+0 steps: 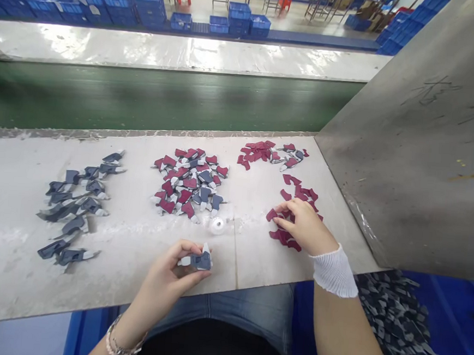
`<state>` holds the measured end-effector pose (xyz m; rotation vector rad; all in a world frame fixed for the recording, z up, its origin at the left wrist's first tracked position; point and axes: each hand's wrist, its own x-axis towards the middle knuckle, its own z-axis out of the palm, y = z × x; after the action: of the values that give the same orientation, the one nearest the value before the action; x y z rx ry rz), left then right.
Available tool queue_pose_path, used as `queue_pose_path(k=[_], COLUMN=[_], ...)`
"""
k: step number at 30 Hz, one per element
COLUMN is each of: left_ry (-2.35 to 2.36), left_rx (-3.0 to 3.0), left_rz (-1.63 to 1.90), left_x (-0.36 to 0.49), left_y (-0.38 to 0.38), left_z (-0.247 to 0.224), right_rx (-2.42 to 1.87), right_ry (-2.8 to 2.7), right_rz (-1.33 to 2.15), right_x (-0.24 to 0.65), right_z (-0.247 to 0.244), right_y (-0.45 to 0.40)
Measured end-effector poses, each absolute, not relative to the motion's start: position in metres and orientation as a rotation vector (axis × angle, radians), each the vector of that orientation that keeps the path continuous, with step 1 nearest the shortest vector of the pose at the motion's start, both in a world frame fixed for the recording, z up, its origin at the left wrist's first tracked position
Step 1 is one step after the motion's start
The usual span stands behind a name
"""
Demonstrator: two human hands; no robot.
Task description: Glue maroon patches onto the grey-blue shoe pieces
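Observation:
Between the thumb and fingers of my left hand [178, 268] is a small grey-and-white plastic part [201, 259], held just above the table's front area. My right hand [305, 224] reaches over a scatter of maroon pieces [301, 191] and pinches one maroon piece [272, 215] at its fingertips. In the middle lies a pile of assembled parts [187, 182], white with maroon or grey faces. Loose grey-and-white parts [73, 223] are spread on the left. Close to the pile's lower right sits a small round white object [217, 225].
More maroon pieces [257, 152] and a few assembled parts [290, 158] lie at the table's back right. A metal panel [420, 148] rises on the right. Beneath it, a blue bin [455, 320] holds many grey parts [398, 321]. A green strip [165, 98] runs behind the table.

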<state>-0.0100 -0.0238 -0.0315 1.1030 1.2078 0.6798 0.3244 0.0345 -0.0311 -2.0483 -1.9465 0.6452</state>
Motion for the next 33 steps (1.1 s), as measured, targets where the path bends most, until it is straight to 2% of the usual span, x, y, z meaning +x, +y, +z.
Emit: queue_pose_path(k=[13, 21, 33], left_ry=[1.158, 1.130, 1.180], left_rx=[1.130, 1.120, 1.057], left_rz=[0.673, 0.670, 0.777], left_x=[-0.002, -0.001, 0.002], left_y=[-0.030, -0.029, -0.028], left_z=[-0.022, -0.018, -0.017], right_rx=[-2.009, -1.955, -1.861], right_ry=[-2.174, -2.130, -2.152], right_rz=[0.840, 0.992, 0.892], right_x=[0.286, 0.271, 0.237], right_z=[-0.013, -0.010, -0.003], right_y=[0.050, 0.049, 0.010])
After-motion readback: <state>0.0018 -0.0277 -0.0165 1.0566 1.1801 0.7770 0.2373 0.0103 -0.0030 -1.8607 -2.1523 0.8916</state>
